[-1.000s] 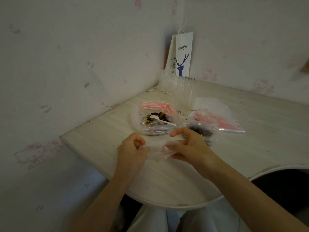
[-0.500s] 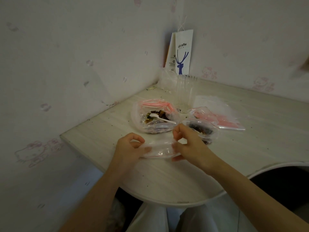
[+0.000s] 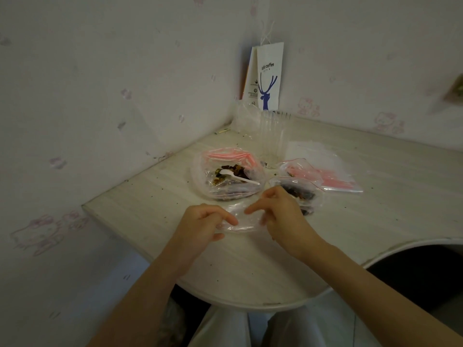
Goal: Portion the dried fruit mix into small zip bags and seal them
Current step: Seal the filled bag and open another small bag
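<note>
Table (image 3: 155, 196): empty zip bag (image 3: 241, 220) between left hand (image 3: 203, 225), right hand (image 3: 283, 216) grips.

Clear empty zip bag (image 3: 241, 220), flat btwn hands.

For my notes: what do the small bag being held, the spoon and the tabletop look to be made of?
The small bag looks like thin clear plastic film, glossy; the table shows through it and it crinkles. The spoon is probably white plastic, smooth with a thin handle. The tabletop has a pale, matte wood-grain surface, likely laminate rather than solid wood, though that is uncertain.
</note>
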